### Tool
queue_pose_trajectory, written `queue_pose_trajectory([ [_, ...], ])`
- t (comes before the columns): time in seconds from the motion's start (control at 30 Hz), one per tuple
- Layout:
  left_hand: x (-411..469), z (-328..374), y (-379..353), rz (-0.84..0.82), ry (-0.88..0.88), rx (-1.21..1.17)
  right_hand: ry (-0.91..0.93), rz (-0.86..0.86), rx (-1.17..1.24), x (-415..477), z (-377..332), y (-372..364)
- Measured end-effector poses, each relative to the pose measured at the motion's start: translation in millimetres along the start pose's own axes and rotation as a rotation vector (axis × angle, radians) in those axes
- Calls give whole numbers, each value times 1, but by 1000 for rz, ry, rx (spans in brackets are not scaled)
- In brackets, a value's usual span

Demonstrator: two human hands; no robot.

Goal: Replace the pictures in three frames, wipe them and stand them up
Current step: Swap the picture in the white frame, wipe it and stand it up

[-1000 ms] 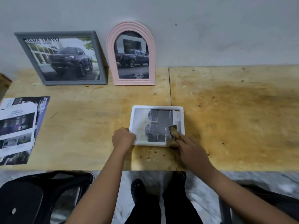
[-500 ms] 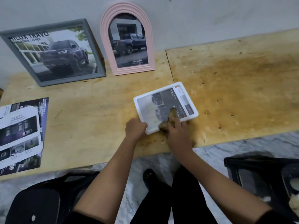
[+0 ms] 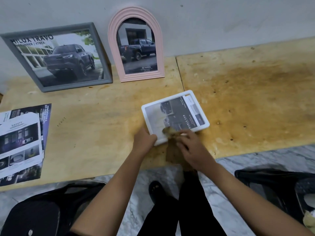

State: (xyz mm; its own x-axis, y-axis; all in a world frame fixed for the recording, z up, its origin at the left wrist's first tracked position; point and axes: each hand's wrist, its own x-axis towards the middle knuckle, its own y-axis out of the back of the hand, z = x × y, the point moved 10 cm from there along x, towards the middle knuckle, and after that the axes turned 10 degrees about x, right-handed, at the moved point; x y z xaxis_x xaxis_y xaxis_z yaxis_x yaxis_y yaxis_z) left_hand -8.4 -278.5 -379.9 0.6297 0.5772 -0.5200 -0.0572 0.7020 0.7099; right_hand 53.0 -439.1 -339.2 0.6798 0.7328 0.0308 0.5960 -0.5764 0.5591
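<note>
1. A person stands at a pale wooden table that is set against a grey wall. The view looks down over both bare forearms.
2. A white frame lies flat and face up near the table's front edge, turned at an angle. It holds a dark car brochure page.
3. The left hand grips the frame's near left corner, with its fingers curled round the rim.
4. The right hand rests on a brown cloth lying on the glass by the frame's near edge. Its fingers reach forward, close together. The hand is blurred, so I cannot tell whether it pinches the cloth or only presses on it.
5. A grey frame leans against the wall at the back left and shows a dark pickup truck.
6. Just to its right stands a pink arched frame, also against the wall, with another truck picture.
7. Loose brochure pages lie in an overlapping pile at the table's left edge, well apart from the white frame.
8. Below the table edge are a marbled floor, the person's legs in black trousers, and dark seats on either side.
</note>
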Motion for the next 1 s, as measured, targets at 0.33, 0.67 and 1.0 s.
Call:
queue_pose_trajectory([
  [0.33, 1, -13, -26, 262, -145, 289, -136, -76, -456, 85, 58, 20],
  [0.67, 3, -16, -31, 271, -98, 347, -2, -152, -396, 93, 46, -15],
  [1.0, 2, -15, -33, 249, -72, 377, 217, -372, -295, 102, 19, -55],
])
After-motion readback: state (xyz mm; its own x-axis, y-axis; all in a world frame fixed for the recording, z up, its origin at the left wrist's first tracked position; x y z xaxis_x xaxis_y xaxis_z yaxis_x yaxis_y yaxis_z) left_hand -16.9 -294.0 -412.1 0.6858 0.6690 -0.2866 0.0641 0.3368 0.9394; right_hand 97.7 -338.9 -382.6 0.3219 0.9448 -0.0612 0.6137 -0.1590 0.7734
